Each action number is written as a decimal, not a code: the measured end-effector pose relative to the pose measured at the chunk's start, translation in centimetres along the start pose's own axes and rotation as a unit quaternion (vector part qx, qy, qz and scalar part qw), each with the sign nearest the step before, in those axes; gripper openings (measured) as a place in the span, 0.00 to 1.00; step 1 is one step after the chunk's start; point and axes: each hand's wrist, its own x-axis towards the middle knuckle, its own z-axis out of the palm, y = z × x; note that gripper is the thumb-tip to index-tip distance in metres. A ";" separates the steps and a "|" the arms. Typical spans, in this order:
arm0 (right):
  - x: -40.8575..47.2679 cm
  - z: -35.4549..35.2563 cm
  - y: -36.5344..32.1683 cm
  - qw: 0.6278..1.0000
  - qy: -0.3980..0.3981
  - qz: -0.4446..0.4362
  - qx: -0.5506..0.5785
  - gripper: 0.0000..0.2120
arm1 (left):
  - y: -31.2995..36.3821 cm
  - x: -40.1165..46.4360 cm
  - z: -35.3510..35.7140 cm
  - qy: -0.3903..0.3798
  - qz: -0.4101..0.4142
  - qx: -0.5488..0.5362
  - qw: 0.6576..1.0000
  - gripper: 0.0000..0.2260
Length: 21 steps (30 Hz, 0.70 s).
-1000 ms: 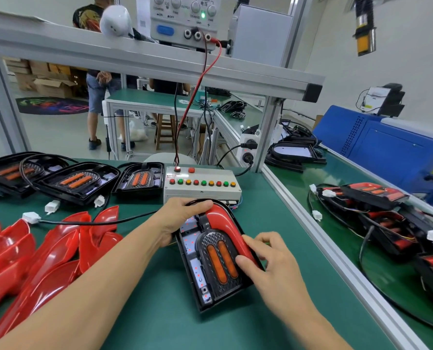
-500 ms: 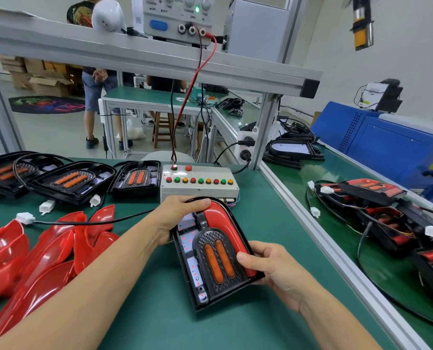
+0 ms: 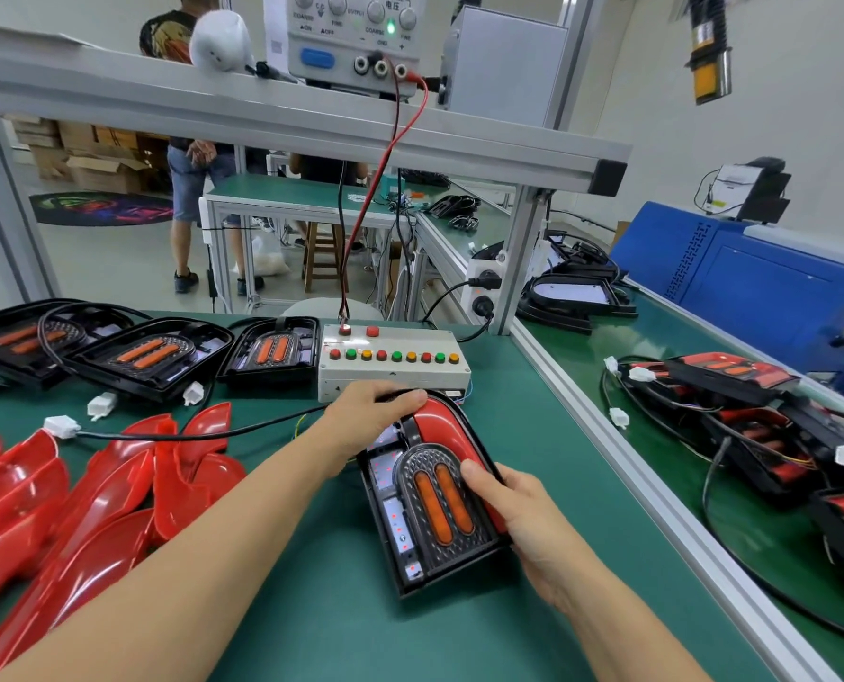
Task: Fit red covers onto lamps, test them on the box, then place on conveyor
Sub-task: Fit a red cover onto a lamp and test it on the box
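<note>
light: bright, even, from overhead; shadows: soft, faint under the forearms; glare: sheen on red covers (image 3: 90,504); focus: sharp centre; edges: wide-angle bowing, slight softness

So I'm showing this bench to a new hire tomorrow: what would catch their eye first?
Probably the lamp at the centre of the green table, gripped by both hands: the left hand at its top, the right hand along its side, a red cover on it. Next, the heap of red covers at left, and the button box just behind the lamp.
</note>
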 end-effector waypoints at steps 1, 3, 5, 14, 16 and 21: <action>0.2 0.3 0.1 1.000 0.007 -0.006 0.012 0.18 | 0.0 0.0 0.1 0.010 0.009 0.014 1.000 0.11; 0.4 0.6 0.3 0.999 0.017 -0.016 0.030 0.18 | 0.1 -0.1 -0.1 0.033 0.030 0.035 0.998 0.09; 0.5 0.7 0.5 0.998 0.031 -0.025 0.039 0.17 | 0.3 -0.4 -0.6 0.056 0.049 0.062 0.995 0.10; 0.9 0.6 0.5 0.998 0.041 -0.024 0.027 0.15 | -1.4 -3.0 -3.3 0.170 0.060 0.279 0.943 0.15; 1.0 0.5 0.6 0.999 0.045 -0.023 0.017 0.15 | -1.6 -3.7 -4.0 0.192 0.063 0.283 0.938 0.13; 1.5 0.4 0.7 0.998 0.052 -0.014 -0.020 0.15 | -2.0 -5.4 -6.3 0.245 0.047 0.284 0.926 0.10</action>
